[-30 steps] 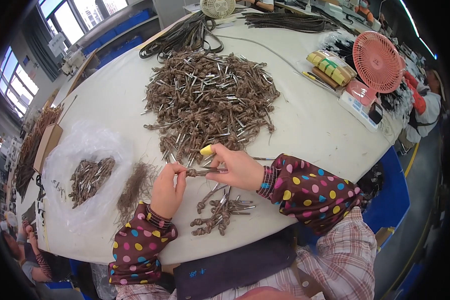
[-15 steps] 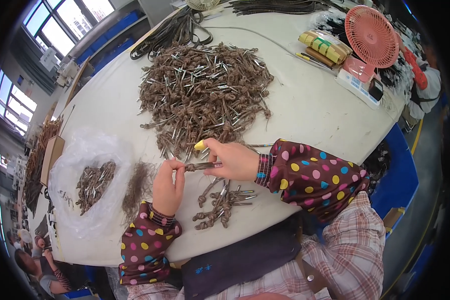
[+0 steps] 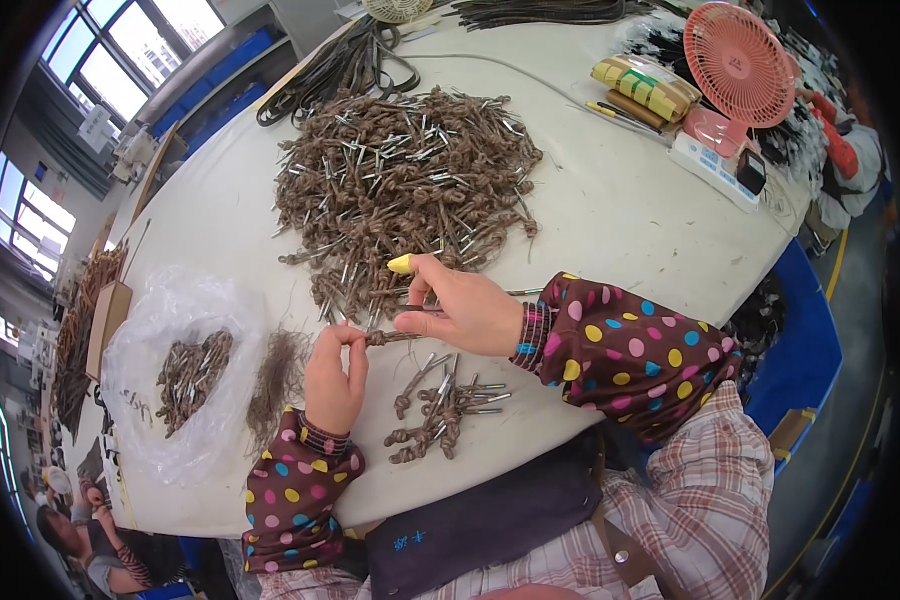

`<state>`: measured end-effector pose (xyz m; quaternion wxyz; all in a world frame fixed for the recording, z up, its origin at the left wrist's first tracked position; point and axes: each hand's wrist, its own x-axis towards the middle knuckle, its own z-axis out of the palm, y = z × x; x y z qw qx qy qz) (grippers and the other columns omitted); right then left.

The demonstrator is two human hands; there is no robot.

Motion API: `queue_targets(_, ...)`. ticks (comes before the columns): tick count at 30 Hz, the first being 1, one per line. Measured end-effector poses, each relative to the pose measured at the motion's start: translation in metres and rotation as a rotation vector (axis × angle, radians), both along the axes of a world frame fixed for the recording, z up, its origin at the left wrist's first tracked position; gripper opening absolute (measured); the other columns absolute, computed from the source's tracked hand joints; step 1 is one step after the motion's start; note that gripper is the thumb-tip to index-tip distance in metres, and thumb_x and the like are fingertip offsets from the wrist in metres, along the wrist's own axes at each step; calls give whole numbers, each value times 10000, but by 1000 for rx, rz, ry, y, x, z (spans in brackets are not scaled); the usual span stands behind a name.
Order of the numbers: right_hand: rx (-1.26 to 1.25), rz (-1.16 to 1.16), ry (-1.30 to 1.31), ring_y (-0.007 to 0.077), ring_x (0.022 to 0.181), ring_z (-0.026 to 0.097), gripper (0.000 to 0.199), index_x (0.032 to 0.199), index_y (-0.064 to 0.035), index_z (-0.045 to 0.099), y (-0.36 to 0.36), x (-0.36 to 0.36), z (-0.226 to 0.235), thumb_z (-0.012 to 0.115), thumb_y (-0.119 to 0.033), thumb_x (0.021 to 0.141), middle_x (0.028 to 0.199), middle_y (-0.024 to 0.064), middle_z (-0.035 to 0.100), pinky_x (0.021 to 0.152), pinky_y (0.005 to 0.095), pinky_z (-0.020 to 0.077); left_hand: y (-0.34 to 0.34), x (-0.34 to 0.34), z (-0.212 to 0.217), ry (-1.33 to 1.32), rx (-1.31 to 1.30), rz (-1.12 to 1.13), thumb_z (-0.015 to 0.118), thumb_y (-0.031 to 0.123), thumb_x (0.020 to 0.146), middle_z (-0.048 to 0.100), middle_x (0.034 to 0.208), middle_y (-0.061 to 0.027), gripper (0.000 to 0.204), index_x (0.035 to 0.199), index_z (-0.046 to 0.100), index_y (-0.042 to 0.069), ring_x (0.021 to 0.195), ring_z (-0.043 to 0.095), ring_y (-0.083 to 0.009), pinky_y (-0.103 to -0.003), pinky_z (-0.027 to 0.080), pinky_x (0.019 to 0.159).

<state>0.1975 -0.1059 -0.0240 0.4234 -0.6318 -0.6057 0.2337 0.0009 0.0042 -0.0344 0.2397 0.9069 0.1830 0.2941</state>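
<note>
On the pale round surface (image 3: pixel 610 220) both hands are working one knotted brown cord (image 3: pixel 382 338): left hand (image 3: pixel 332 375) fingers are pinching its end, right hand (image 3: pixel 458 310) fingers are pinching the other. A finished bundle (image 3: pixel 440 405) is lying just below, the big pile (image 3: pixel 400 185) beyond. Judging by this, tightening comes next, needing a steady pull.

Both hands met low over the bench, fingertips pinched.

The left hand (image 3: pixel 332 375) stood upright on its wrist, thumb and fingers closed together at the top, forearm in a dotted sleeve rising from the lower edge. The right hand (image 3: pixel 457 312) reached in from the right, palm down, fingers curled and pinched, a yellow cap on its raised forefinger.
</note>
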Motion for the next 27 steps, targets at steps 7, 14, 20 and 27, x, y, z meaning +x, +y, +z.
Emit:
queue_targets(7,-25,0,-8,259,709,623,522,1195,-23,378,-4,-5,-2,598,-377,881,879,73,579,627,349,482,-4,0,2,15,34,33,544,-10,852,571,831,-163,81,929,520,-14,804,595,-347,-391,482,852)
queue_targets(14,171,39,-337,281,667,603,357,932,-62,521,-5,-14,-5,625,-391,840,844,70,571,572,377,475,-1,-2,-5,1,87,37,567,-3,840,579,834,-152,90,918,523,-8,794,599,-342,-389,484,801)
queue_targets(20,257,-62,-584,227,639,599,284,838,-92,546,-7,-15,3,645,-357,815,792,36,543,539,334,469,-4,6,-1,-30,59,54,594,3,825,583,822,-129,108,903,519,-1,755,596,-308,-361,476,686)
queue_targets(27,264,-27,-734,210,655,620,256,835,-75,517,-4,-22,5,611,-313,840,788,51,518,517,322,502,-4,7,-6,-65,80,23,611,6,814,581,809,-121,121,893,519,9,728,591,-291,-347,476,660)
